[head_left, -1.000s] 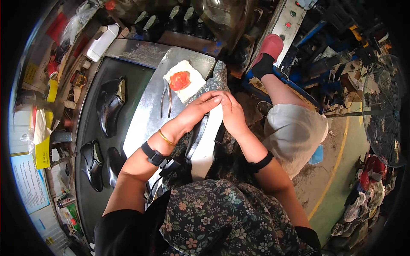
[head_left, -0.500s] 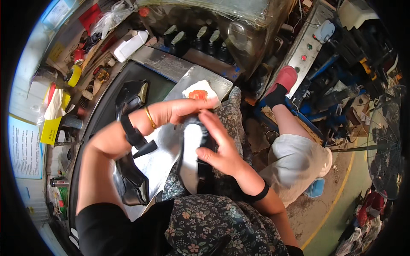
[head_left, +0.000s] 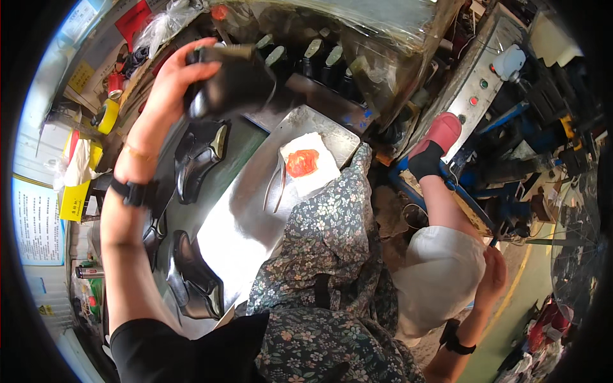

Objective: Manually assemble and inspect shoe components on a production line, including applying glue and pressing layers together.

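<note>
I could pass a hand over the near part of the metal tray [head_left: 235, 233]. Black shoes [head_left: 190, 171] block its left side, tweezers [head_left: 282, 187] and a white pad [head_left: 327, 168] lie toward its far end, and the dark shoe [head_left: 233, 86] in the left hand [head_left: 170, 83] bars its far-left approach

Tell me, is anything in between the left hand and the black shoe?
Nothing visible: the bare left hand holds the black shoe directly, though the shoe is blurred and part of the grip is hidden.
</note>
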`<control>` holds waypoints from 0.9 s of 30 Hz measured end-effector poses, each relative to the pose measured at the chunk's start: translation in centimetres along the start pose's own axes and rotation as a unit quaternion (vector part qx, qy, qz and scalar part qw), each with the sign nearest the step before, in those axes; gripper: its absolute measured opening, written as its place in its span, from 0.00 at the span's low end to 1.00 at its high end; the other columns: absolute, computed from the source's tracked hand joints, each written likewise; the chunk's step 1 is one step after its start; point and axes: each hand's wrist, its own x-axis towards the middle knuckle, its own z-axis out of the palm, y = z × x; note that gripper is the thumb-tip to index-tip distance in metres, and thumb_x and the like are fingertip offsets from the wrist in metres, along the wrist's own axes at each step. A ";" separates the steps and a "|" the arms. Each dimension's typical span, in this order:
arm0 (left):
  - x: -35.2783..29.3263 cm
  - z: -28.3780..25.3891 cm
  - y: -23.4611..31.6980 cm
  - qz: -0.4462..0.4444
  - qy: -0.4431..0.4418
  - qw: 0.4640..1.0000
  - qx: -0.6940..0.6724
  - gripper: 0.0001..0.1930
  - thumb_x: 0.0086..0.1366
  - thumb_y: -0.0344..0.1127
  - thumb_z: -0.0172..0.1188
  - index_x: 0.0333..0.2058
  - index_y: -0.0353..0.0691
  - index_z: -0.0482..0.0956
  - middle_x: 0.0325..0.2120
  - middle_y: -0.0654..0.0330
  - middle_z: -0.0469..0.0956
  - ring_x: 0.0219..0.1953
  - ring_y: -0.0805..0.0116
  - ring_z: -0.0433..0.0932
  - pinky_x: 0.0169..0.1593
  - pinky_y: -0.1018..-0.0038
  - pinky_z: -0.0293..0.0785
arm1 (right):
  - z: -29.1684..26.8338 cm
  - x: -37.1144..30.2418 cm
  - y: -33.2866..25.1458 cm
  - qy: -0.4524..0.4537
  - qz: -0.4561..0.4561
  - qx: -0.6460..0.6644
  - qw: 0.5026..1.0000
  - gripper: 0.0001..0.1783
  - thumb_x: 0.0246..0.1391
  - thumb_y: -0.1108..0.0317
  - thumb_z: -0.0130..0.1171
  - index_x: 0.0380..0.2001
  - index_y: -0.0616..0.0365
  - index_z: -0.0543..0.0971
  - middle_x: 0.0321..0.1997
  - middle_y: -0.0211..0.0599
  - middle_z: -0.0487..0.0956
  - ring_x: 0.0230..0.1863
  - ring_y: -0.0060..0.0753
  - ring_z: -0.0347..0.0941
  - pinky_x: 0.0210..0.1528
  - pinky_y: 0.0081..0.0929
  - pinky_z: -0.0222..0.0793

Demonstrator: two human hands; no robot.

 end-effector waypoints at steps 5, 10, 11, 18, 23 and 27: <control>9.1 0.5 -12.1 -0.029 0.007 0.975 0.220 0.32 0.51 0.27 0.69 0.57 0.42 0.70 0.36 0.62 0.79 0.35 0.73 0.77 0.39 0.77 0.73 | 0.7 -1.3 4.2 0.181 0.090 0.091 0.975 0.14 0.65 0.72 0.50 0.51 0.66 0.75 0.47 0.41 0.79 0.48 0.30 0.76 0.53 0.28 0.73; 10.1 2.7 -21.7 0.089 -0.117 0.855 0.498 0.35 0.51 0.28 0.67 0.60 0.41 0.66 0.60 0.49 0.67 0.63 0.51 0.65 0.64 0.66 0.62 | 1.4 -1.1 3.2 0.161 0.114 0.064 0.978 0.15 0.66 0.69 0.50 0.51 0.67 0.75 0.49 0.43 0.78 0.49 0.32 0.76 0.56 0.29 0.72; 8.3 4.0 -21.7 0.138 -0.048 0.857 0.494 0.35 0.52 0.29 0.66 0.60 0.41 0.66 0.61 0.49 0.66 0.64 0.50 0.63 0.65 0.65 0.61 | 1.4 -1.2 2.9 0.149 0.103 0.072 0.981 0.16 0.66 0.68 0.50 0.52 0.67 0.74 0.50 0.43 0.78 0.50 0.33 0.76 0.56 0.30 0.71; -4.8 -2.1 -19.6 -0.080 0.222 0.682 0.692 0.50 0.42 0.42 0.75 0.65 0.47 0.59 0.63 0.46 0.62 0.68 0.49 0.56 0.66 0.53 0.55 | 1.0 -1.3 3.0 0.157 0.136 0.028 0.978 0.19 0.67 0.65 0.49 0.54 0.68 0.73 0.51 0.47 0.77 0.52 0.36 0.75 0.57 0.30 0.71; -14.7 -12.9 -23.6 -0.311 0.270 0.775 0.480 0.54 0.39 0.45 0.79 0.62 0.33 0.58 0.50 0.45 0.76 0.50 0.50 0.77 0.54 0.69 0.71 | 0.7 -0.9 3.9 0.148 0.099 0.041 0.983 0.17 0.66 0.67 0.50 0.52 0.68 0.74 0.50 0.45 0.78 0.49 0.33 0.76 0.54 0.28 0.72; -18.2 -14.2 -26.0 -0.314 0.286 0.823 0.377 0.36 0.42 0.45 0.78 0.45 0.31 0.72 0.39 0.50 0.81 0.41 0.59 0.80 0.47 0.70 0.73 | 0.8 -0.4 3.9 0.107 0.084 0.010 0.991 0.20 0.64 0.65 0.53 0.54 0.67 0.74 0.51 0.42 0.78 0.51 0.30 0.74 0.55 0.26 0.69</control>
